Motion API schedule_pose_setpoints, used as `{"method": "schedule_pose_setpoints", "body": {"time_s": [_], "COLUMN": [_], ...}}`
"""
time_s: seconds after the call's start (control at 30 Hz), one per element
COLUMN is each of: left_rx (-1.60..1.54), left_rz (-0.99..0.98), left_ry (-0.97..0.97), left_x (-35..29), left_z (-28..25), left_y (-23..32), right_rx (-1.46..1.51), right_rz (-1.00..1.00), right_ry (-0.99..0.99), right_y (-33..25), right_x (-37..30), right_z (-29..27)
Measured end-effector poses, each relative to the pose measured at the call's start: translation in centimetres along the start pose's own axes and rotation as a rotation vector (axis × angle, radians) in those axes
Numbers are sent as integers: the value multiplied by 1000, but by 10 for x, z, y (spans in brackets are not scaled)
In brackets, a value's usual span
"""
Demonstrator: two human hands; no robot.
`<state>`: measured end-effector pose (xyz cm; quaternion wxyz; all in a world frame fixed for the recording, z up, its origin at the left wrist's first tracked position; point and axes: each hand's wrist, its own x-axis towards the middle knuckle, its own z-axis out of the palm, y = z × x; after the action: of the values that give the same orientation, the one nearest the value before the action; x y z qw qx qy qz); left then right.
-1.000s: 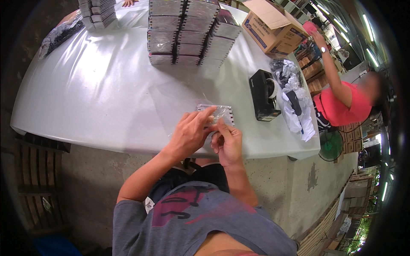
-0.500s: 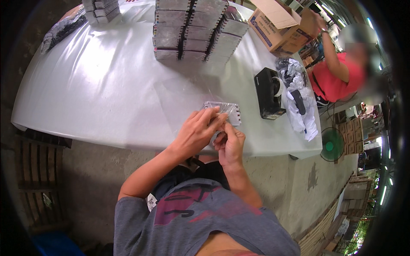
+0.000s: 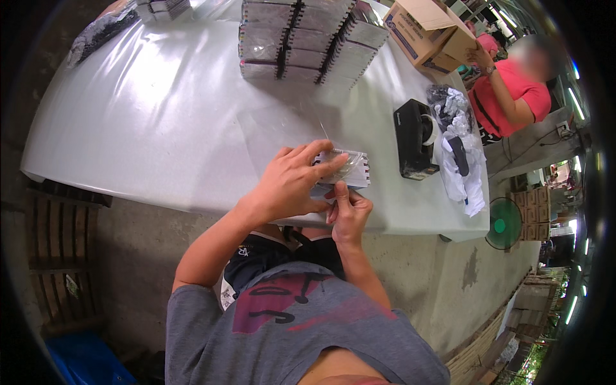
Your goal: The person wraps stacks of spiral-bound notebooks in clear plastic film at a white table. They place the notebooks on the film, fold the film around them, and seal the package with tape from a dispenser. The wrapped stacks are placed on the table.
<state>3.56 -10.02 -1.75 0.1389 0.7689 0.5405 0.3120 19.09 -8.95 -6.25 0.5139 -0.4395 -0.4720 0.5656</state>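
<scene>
A small stack of spiral-bound notebooks [image 3: 357,172] lies near the table's front edge, with clear plastic film over its top. My left hand [image 3: 292,176] reaches over its left side. Its fingers are spread, and the fingertips touch the film on top. Against the stack's near edge is my right hand [image 3: 350,215], thumb up and fingers curled in a pinch. What lies between those fingers is hidden. A clear plastic sheet [image 3: 263,128] extends flat on the table beyond my left hand.
Tall stacks of wrapped spiral notebooks [image 3: 301,45] stand at the far middle. To the right are a black tape dispenser [image 3: 410,138] and crumpled plastic [image 3: 459,128]. A co-worker in a red shirt [image 3: 513,90] touches an open cardboard box [image 3: 427,35]. A green fan [image 3: 504,223] stands at right.
My left hand's fingers have spread apart and its thumb has come away from the fingers. More of the notebook stack shows. The view has shifted slightly, and the co-worker's arm is lower.
</scene>
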Motion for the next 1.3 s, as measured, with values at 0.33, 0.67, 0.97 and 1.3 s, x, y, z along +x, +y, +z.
{"method": "schedule_pose_setpoints", "body": {"time_s": [0.33,0.67,0.97,1.3], "left_rx": [-123,-370,71,304], "left_rz": [7,-451,-261,-323], "left_ry": [23,6,-41,-245], "left_x": [4,19,54,83], "left_z": [4,51,89,90], "left_y": [-3,-79,-125,-91], "right_rx": [-215,-259,-1438,-1059], "right_rz": [251,-570,-863,-704], "right_ry": [67,-66,-385,-477], "right_y": [36,-68,-55,-129], "right_x": [6,17,28,24], "right_z": [-20,-61,3,-49]}}
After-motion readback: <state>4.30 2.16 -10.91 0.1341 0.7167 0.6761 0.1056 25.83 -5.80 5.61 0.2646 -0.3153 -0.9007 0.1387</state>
